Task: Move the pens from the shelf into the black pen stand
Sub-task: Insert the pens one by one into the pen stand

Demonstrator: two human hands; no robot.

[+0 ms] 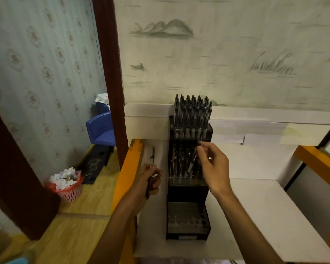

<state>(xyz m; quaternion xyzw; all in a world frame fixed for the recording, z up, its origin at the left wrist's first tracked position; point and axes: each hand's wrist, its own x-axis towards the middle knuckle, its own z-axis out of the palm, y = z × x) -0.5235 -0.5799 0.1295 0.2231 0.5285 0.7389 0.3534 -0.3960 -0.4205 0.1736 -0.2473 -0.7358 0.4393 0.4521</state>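
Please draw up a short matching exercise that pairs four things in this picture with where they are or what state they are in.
Things:
1. Top tier of the black pen stand
2. Lowest tier of the pen stand
3. Left hand
4. Waste basket

Places or states:
A. On the wooden floor, stuffed with crumpled paper
B. Holes showing, no pens in them
C. Packed with upright pens
D. Grips a dark pen beside the stand

Pairs: 1-C, 2-B, 3-D, 4-A

black pen stand (188, 195), seemingly black-and-clear pens (191, 111)
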